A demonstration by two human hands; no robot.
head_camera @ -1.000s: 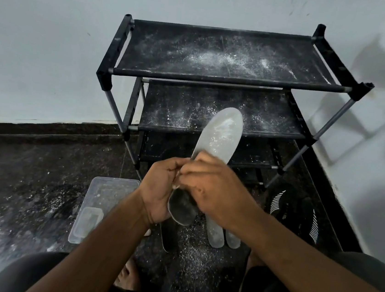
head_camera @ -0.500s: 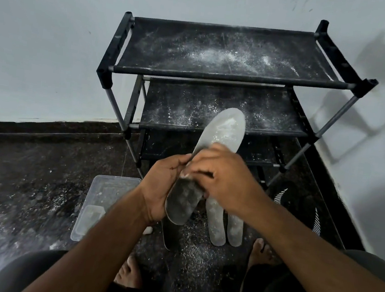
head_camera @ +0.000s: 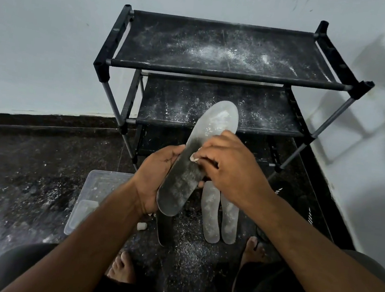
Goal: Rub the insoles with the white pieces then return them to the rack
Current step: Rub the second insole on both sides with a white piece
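Head view: left hand (head_camera: pixel 156 177) grips insole (head_camera: pixel 194 160), right hand (head_camera: pixel 230 167) pinches white piece (head_camera: pixel 194 157); tub (head_camera: pixel 96 183) holds block (head_camera: pixel 86 205).

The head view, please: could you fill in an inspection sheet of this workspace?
Surface: dark floor strewn with white powder.
Job's things: held insole, toe whitened, heel darker; two whitened insoles and one dark insole on the floor; rack shelves dusty, bare of insoles.
Clutter: clear tub; loose white piece.
Grippers: left hand grips the held insole; right hand pinches a white piece against it.
Cables: nothing seen.
Surroundings: pale wall; bare feet.
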